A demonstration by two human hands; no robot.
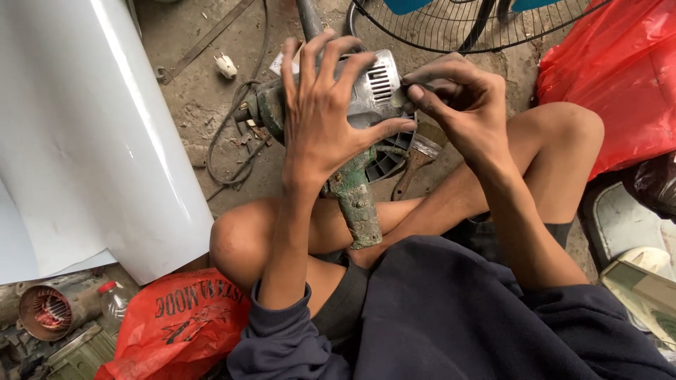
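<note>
Left hand (320,116) fingers spread, clamped over the old drill (352,134); right hand (458,105) fingers pinched together at its vents. Balanced on a knee, it could roll; that pinch might slip.

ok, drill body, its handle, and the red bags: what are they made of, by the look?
Drill body: looks like bare cast metal, dull silver with slotted vents, under the left hand.
Handle: probably metal too, green paint chipped and grimy.
Red bags: thin plastic film, glossy and creased.

The single head camera looks steeply down from close above, onto the person's lap and the concrete floor (197,98) beyond.
</note>
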